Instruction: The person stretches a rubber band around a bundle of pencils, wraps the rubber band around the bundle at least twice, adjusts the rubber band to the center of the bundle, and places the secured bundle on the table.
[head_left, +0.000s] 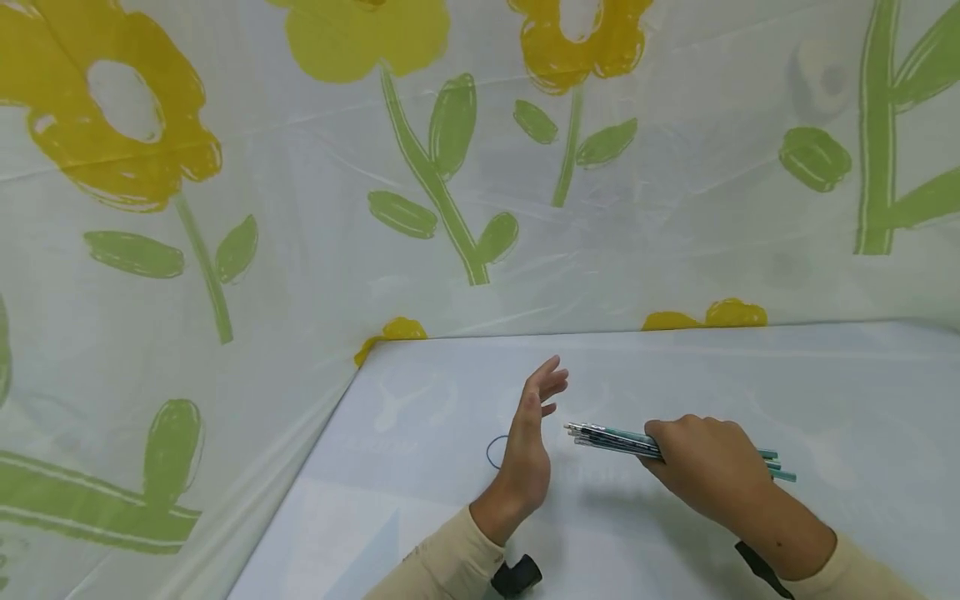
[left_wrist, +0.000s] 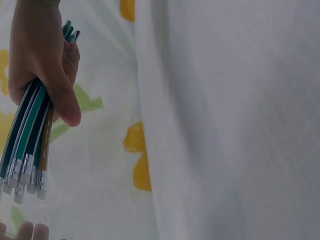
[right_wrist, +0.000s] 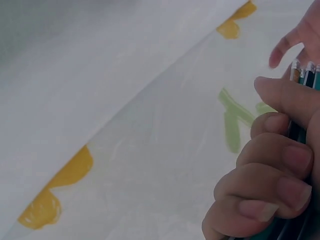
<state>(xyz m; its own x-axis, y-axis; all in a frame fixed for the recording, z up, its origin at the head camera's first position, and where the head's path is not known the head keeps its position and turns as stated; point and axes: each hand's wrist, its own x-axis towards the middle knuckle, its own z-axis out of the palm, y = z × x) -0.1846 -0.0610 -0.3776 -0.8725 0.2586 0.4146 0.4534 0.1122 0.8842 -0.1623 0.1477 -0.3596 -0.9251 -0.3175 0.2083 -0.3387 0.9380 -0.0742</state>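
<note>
A bundle of several pencils (head_left: 611,439), mostly green and dark with white erasers in metal ends, lies across my right hand (head_left: 708,467), which grips it above the table. In the left wrist view one pencil (left_wrist: 45,145) in the bundle is yellow-brown. The eraser ends point left, toward the open palm of my left hand (head_left: 527,446). That hand is upright with extended fingers, a little apart from the erasers, and holds nothing. In the right wrist view the curled fingers (right_wrist: 270,175) wrap round the pencils. Behind my left hand, a thin blue loop (head_left: 491,450) is partly hidden.
The white table (head_left: 420,400) spreads under both hands. A sheet with yellow and green flower prints (head_left: 300,208) hangs behind it and on the left. A black device (head_left: 517,575) is on the left wrist, and a dark strap (head_left: 761,569) crosses the right one.
</note>
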